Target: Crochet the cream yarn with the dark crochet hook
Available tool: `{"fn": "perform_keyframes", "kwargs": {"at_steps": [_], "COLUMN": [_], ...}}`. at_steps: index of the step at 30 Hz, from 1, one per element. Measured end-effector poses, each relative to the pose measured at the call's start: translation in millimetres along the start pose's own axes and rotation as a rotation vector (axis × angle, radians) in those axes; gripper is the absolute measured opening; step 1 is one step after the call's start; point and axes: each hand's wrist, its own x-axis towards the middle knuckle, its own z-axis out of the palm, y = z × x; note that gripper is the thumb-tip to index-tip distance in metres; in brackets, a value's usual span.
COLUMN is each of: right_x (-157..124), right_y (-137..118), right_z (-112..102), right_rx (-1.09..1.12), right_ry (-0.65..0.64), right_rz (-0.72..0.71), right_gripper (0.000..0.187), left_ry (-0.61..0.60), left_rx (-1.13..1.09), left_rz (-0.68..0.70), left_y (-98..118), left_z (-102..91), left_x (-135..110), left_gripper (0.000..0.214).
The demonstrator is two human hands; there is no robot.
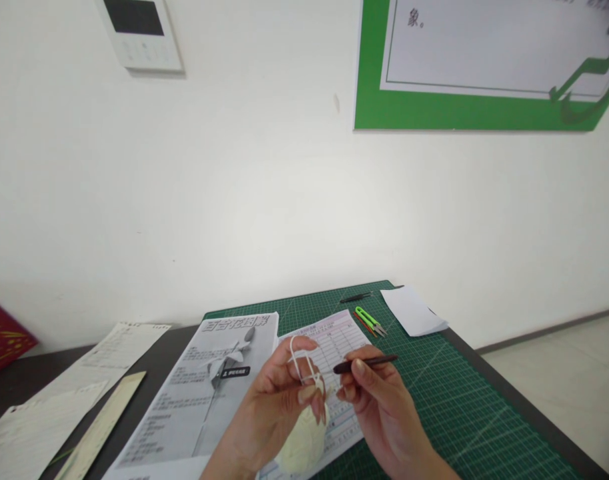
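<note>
My left hand [277, 393] is raised over the papers with pale cream yarn [302, 365] looped round its fingers, fingers curled and pinching the strand. Under that hand lies a ball of the same cream yarn [300, 445]. My right hand [379, 407] is beside it, fingers pinched on a dark crochet hook [367, 363] that points left toward the yarn loop. Both hands hover above a printed form [342, 347] on the green cutting mat [449, 407].
A grey instruction sheet [204, 393] lies left of the form. Green snips [369, 320], a dark tool [355, 298] and a white paper [413, 310] sit at the mat's far end. More papers [59, 393] and a wooden ruler [102, 427] lie at left. The wall is close behind.
</note>
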Motion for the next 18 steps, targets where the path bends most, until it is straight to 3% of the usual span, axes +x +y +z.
{"fn": "perform_keyframes", "kwargs": {"at_steps": [7,18], "right_x": [-0.6,-4.8], "right_y": [-1.4,0.5], "right_z": [0.8,5.2], "right_rx": [0.022,-0.023], "right_ry": [-0.010,-0.104], "right_rz": [0.015,0.102], "right_gripper": [0.011,0.013], "left_ry": [0.017,0.059], "left_rx": [-0.033,-0.307], "left_rz": [-0.015,-0.082], "left_y": [-1.5,-0.1], "left_z": [0.0,8.8], "left_x": [0.6,-1.2], "left_gripper": [0.036,0.067]}}
